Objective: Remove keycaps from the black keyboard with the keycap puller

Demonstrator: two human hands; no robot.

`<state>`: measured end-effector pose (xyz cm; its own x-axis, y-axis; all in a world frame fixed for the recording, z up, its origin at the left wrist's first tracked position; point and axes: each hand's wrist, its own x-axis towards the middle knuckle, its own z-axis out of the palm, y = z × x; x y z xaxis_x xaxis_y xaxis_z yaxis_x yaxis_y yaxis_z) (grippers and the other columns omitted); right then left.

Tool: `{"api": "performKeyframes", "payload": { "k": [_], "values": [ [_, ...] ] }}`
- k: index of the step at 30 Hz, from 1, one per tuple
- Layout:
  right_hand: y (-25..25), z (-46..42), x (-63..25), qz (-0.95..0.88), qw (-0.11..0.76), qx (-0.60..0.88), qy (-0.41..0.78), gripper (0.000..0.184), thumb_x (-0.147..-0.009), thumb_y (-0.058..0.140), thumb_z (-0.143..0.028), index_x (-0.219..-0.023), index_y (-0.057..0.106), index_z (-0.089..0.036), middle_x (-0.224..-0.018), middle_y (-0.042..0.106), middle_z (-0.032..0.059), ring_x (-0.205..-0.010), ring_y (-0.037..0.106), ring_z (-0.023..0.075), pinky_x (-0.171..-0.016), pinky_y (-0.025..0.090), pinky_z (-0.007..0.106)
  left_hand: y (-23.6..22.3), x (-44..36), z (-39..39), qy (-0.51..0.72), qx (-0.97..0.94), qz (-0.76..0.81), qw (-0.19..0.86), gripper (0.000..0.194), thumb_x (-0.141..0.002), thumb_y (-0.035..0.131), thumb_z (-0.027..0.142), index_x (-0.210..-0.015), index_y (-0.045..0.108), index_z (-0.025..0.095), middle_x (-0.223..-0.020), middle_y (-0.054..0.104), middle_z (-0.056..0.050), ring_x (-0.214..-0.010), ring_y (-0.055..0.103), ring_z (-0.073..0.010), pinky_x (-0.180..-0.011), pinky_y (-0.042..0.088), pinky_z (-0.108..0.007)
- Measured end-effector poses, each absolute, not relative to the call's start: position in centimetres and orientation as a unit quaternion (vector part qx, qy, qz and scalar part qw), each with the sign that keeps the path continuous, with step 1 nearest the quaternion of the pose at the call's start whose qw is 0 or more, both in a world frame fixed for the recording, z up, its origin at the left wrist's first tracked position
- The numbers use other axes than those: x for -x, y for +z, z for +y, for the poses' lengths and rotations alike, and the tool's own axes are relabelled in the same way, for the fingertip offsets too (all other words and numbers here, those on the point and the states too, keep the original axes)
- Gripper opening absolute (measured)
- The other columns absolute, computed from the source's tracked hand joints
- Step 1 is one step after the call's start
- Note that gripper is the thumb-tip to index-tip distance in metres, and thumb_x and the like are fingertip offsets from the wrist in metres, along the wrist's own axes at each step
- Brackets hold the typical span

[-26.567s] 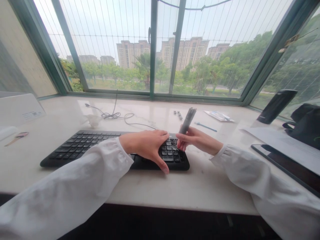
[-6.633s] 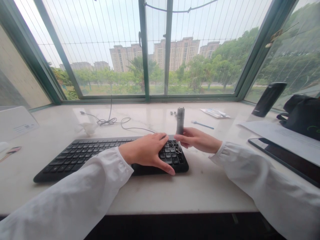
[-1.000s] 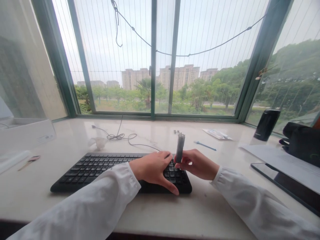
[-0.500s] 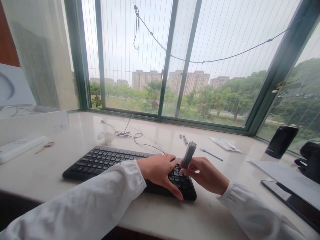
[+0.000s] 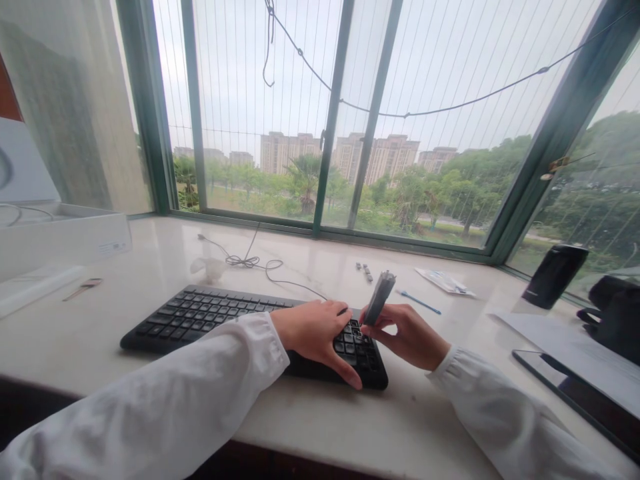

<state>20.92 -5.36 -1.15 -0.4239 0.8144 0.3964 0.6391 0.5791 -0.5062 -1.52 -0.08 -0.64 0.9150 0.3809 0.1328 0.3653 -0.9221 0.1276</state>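
A black keyboard (image 5: 200, 319) lies at a slant on the white tabletop. Across its right part rests my left hand (image 5: 317, 337), open, thumb spread towards the near edge and the other fingers lying over the keys. My right hand (image 5: 407, 335) is closed on a dark grey handheld tool (image 5: 380, 298), which stands tilted with its blocky, notched end up. The tool's lower end is over the keys at the keyboard's right side; whether it touches them I cannot tell. Just beyond the keyboard lie several small grey pieces (image 5: 365, 271), apparently loose keycaps, and a thin blue stick (image 5: 421, 303).
The keyboard's cable (image 5: 275, 270) lies loosely coiled behind it. At left stand a white box (image 5: 95, 233) and a small brush (image 5: 84, 288). To the right are a clear packet (image 5: 445, 282), a black speaker-like object (image 5: 555, 275), paper and a phone (image 5: 560, 380).
The whole view has shifted slightly, so everything sits a little higher and further left. The tool in my right hand leans slightly more to the right; my left hand stays on the keyboard.
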Motion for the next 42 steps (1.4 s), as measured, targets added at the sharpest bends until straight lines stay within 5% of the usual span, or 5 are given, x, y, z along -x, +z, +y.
{"api": "performKeyframes", "payload": {
  "k": [19, 29, 36, 42],
  "values": [
    [-0.79, -5.08, -21.05, -0.833, 0.288, 0.435, 0.186, 0.026, -0.09, 0.058, -0.041, -0.093, 0.064, -0.016, -0.078, 0.066, 0.0044, -0.069, 0.058, 0.0154, -0.066, 0.05, 0.028, -0.56, 1.39, -0.15, 0.071, -0.978, 0.191, 0.035, 0.1, -0.065, 0.055, 0.084, -0.136, 0.045, 0.015, -0.13, 0.053, -0.016, -0.116, 0.053, -0.0323, -0.098, 0.041, -0.037],
    [-1.35, -4.83, -20.9, -0.744, 0.332, 0.412, 0.408, 0.035, -0.087, 0.064, -0.047, -0.095, 0.058, -0.013, -0.076, 0.06, 0.0026, -0.067, 0.057, 0.0136, -0.065, 0.052, 0.03, -0.36, 1.42, -0.29, 0.068, -0.978, 0.195, 0.035, 0.1, -0.065, 0.05, 0.087, -0.132, 0.048, 0.013, -0.125, 0.055, -0.016, -0.111, 0.055, -0.032, -0.097, 0.042, -0.037],
    [-1.45, -4.89, -20.92, -0.742, 0.333, 0.416, 0.406, 0.036, -0.087, 0.063, -0.048, -0.096, 0.057, -0.014, -0.076, 0.06, 0.0021, -0.068, 0.058, 0.0143, -0.065, 0.051, 0.03, -0.49, 1.33, -0.25, 0.073, -0.978, 0.194, 0.038, 0.097, -0.065, 0.054, 0.085, -0.132, 0.048, 0.014, -0.125, 0.055, -0.015, -0.112, 0.055, -0.0307, -0.097, 0.041, -0.036],
    [-1.07, -4.93, -20.88, -0.8, 0.315, 0.429, 0.277, 0.037, -0.089, 0.058, -0.05, -0.098, 0.064, -0.015, -0.086, 0.066, 0.0054, -0.078, 0.058, 0.0178, -0.071, 0.05, 0.032, -0.59, 1.36, -0.21, 0.08, -0.978, 0.189, 0.036, 0.099, -0.064, 0.056, 0.084, -0.133, 0.048, 0.013, -0.128, 0.055, -0.016, -0.114, 0.054, -0.0314, -0.097, 0.041, -0.037]
  ]
}}
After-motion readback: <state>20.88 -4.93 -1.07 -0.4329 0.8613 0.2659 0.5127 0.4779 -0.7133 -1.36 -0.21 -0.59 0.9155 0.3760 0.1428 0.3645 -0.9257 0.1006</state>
